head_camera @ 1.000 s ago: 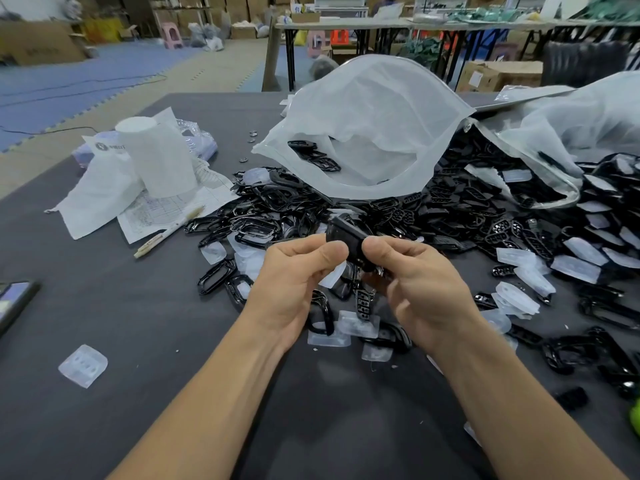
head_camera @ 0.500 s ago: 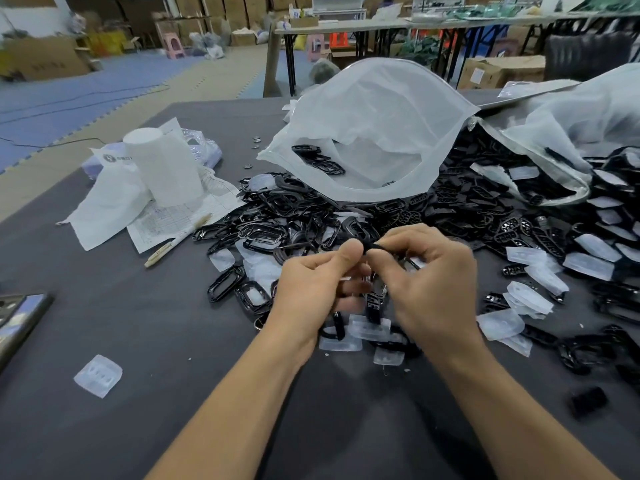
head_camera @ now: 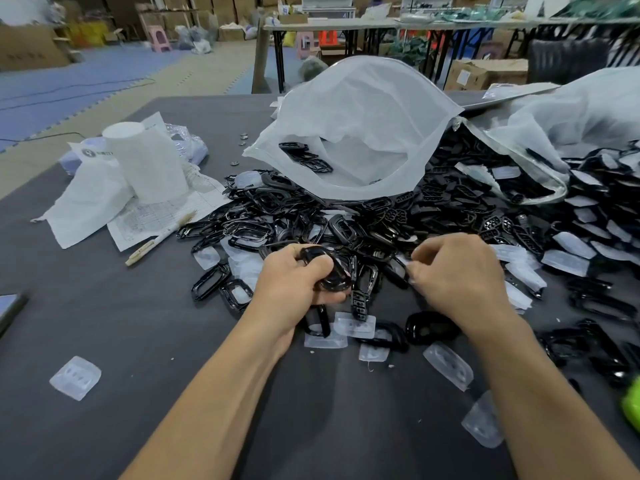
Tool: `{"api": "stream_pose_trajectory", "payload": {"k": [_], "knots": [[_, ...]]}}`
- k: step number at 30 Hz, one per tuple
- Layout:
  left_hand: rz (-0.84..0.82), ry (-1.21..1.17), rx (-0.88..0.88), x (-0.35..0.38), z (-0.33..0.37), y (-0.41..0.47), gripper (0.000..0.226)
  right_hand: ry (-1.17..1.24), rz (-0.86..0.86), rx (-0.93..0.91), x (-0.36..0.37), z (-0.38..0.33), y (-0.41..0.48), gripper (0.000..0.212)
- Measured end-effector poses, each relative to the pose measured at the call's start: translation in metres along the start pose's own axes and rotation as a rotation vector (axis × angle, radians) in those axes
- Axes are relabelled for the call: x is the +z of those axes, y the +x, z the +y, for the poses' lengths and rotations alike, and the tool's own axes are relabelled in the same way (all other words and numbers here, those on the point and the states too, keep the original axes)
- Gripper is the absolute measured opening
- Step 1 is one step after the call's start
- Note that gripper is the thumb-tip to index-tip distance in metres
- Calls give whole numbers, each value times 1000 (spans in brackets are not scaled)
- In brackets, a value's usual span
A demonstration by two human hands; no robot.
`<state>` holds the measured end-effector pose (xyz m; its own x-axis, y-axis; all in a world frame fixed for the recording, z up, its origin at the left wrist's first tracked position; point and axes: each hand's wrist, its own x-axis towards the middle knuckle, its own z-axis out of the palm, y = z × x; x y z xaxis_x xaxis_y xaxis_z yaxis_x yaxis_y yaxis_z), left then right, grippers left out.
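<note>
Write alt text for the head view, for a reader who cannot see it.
At a grey table, a person's left hand grips a black plastic frame while the right hand, fingers curled, reaches into a pile of black frames and clear pads. An open white bag lies behind the pile, with papers and a pen to the left.

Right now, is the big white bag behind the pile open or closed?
Open: the white bag gapes toward the camera, with black frames visible inside.
</note>
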<state>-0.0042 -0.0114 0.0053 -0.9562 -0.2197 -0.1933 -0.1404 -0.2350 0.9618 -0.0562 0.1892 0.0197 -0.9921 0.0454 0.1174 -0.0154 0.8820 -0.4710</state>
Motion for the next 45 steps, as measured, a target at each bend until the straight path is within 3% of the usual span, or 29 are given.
{"api": "stream_pose_trajectory", "payload": {"k": [2,6,13,16,17,20,23,27,34,37,45], "knots": [[-6,57,17,-1,-1,-1,8,-12,-118,28,1,-1,0,12],[39,69,41,-4,1,0,12,-15,-151,15,-3,3,1,14],[46,66,40,-1,-1,1,9,59,43,-37,-4,2,-2,22],[41,92,45,0,-1,1,10,418,211,-60,-6,-1,-3,17],[37,100,48,0,-2,1,11,612,193,-25,-6,-5,-4,18],[5,119,62,2,-2,-1,13,1125,-111,100,1,-24,-13,22],[-21,129,84,4,-3,-3,16,1276,-302,213,14,-34,-20,19],[-35,135,93,7,-3,-4,25,1345,-384,271,21,-38,-23,3],[-33,126,100,8,-4,-4,16,1536,-538,291,17,-37,-19,18],[4,141,107,6,-4,-2,16,1418,-488,251,18,-35,-21,31],[-40,111,104,6,-3,-4,9,1344,-397,236,23,-37,-22,28]]}}
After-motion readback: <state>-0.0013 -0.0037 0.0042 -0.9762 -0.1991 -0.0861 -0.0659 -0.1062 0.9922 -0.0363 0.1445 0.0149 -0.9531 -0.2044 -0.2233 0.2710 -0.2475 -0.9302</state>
